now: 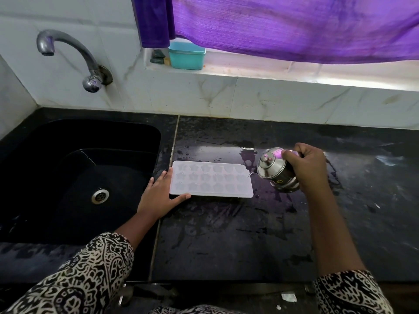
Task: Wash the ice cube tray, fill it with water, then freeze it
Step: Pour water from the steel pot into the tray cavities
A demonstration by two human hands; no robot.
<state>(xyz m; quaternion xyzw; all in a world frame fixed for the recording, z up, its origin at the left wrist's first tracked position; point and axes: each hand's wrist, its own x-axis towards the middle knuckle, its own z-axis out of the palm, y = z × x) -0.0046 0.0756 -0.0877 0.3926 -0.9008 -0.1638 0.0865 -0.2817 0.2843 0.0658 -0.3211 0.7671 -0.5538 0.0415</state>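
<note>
The translucent, star-celled ice cube tray (210, 179) lies flat on the wet black table (226, 234), just beside the sink (113, 132). The left grip (158, 193), fingers straight, touches its left edge. The right grip (306, 168) clasps a tilted steel pot (274, 172) at its right edge.

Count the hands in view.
2: left hand rests on the left end of the white plastic ice cube tray; right hand grips a steel flask beside its right end.

Black counter (226, 245), purple curtain (294, 26)
</note>
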